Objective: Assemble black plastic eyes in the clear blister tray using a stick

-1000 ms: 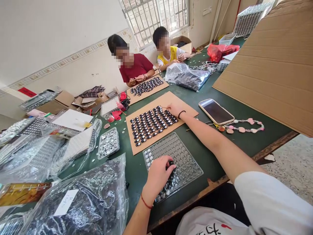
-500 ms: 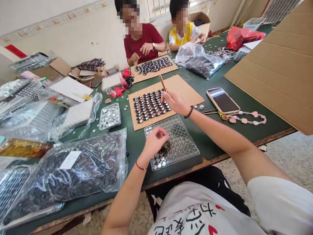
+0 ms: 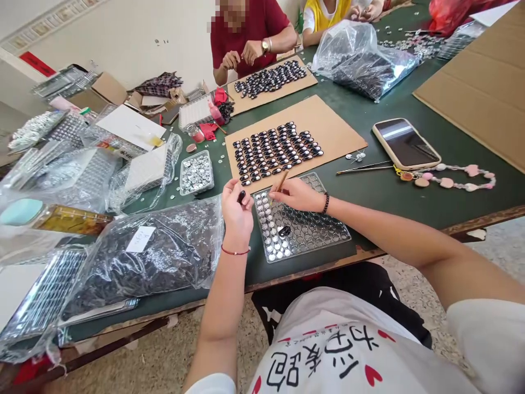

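My left hand (image 3: 238,213) is closed on a small black oval piece (image 3: 241,196), held beside the left edge of a clear plastic tray (image 3: 328,241). The tray has round cells, with shiny white discs (image 3: 269,225) filling those along its left side. A few loose black pieces (image 3: 284,231) lie on top of it. My right hand (image 3: 298,195) grips a thin brown stick (image 3: 282,180), slanted over the discs at the tray's far left; its lower tip is hard to make out. Behind the tray, a cardboard sheet (image 3: 340,123) carries rows of black pieces with white ovals (image 3: 270,153).
To the left stand a tub of discs (image 3: 197,174) and a big bag of dark pieces (image 3: 172,246). A phone (image 3: 406,143) and tweezers (image 3: 365,167) lie at right. Across the table, a person in a red sleeve (image 3: 279,19) works over another cardboard sheet (image 3: 266,101).
My right hand has come down from above the cardboard to the tray's discs with the stick. My left hand has moved from the tray to its left, now holding a black piece. The view has shifted.
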Tool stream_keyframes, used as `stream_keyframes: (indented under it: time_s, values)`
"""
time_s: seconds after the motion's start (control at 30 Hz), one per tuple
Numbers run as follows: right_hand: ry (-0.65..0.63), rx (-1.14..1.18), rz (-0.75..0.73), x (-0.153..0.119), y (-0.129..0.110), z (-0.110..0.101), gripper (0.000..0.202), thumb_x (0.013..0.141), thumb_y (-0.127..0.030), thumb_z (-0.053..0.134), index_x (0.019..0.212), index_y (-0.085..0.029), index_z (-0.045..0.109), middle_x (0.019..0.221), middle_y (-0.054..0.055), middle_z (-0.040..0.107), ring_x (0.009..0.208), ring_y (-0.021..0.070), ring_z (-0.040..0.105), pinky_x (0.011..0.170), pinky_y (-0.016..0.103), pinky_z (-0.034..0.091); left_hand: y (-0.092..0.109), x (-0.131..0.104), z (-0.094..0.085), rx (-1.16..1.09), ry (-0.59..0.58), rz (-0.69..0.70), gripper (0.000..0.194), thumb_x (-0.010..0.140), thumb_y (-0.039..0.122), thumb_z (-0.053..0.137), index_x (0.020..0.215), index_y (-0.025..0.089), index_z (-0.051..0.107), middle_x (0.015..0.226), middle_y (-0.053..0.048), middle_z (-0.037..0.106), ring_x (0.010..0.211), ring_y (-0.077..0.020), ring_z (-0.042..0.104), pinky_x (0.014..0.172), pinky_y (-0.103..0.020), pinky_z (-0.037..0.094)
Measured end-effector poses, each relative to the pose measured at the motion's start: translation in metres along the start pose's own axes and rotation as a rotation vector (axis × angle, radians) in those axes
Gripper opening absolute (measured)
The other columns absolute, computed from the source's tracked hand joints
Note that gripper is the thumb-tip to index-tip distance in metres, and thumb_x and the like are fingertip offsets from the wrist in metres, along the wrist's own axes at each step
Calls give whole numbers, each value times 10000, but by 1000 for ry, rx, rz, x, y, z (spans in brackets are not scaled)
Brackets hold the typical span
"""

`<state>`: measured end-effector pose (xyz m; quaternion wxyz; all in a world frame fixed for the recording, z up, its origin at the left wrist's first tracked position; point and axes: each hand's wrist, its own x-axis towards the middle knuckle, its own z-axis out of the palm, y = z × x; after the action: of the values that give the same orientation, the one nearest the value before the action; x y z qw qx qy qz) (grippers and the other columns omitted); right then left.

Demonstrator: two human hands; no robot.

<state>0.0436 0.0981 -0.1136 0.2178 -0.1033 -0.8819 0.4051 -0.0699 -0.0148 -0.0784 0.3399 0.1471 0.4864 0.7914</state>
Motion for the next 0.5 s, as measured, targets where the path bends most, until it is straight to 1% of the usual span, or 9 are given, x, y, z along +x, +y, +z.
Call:
stream_keyframes:
  time_s: [0.13,0.23,0.3,0.4,0.47,0.5]
  values:
    - [-247,-25,-77,-10,-13,-1,206,826,-270,485,723,-131,597,570,-4,559,505,89,458,511,199,300,-4,3,-2,31,-11,34,156,735,48,500,821,178,501,631,48,398,472,-15,390,450,-137,325]
    - [-344,-81,-133,-16,-16,2,185,816,-262,499,730,-139,607,550,-11,535,486,85,437,504,202,281,-8,5,-3,62,-40,40,171,714,51,544,835,171,527,674,41,441,513,-15,425,512,-139,368]
    - [-355,-103,-141,-18,-16,4,193,820,-272,495,737,-140,609,548,-8,530,483,88,435,503,206,278,-10,6,-2,68,-53,29,167,700,75,579,836,166,545,699,34,464,537,-17,446,541,-144,388]
    - [-325,-109,-149,-17,-15,3,213,835,-280,468,734,-143,596,584,4,552,498,95,451,514,212,295,-12,8,-2,64,-86,-3,147,686,106,605,820,156,568,736,19,498,557,-21,459,549,-148,399]
    - [-289,-110,-149,-17,-16,0,214,844,-275,442,749,-151,588,640,16,583,540,110,486,539,220,322,-13,9,-3,18,-90,-57,127,692,142,604,813,156,569,715,22,495,530,-18,445,505,-141,380]
    - [-266,-112,-147,-17,-17,-2,210,847,-272,430,767,-158,587,685,25,602,575,121,510,561,227,340,-13,8,-3,-18,-84,-110,116,697,164,599,808,155,562,688,27,483,509,-17,433,469,-136,356]
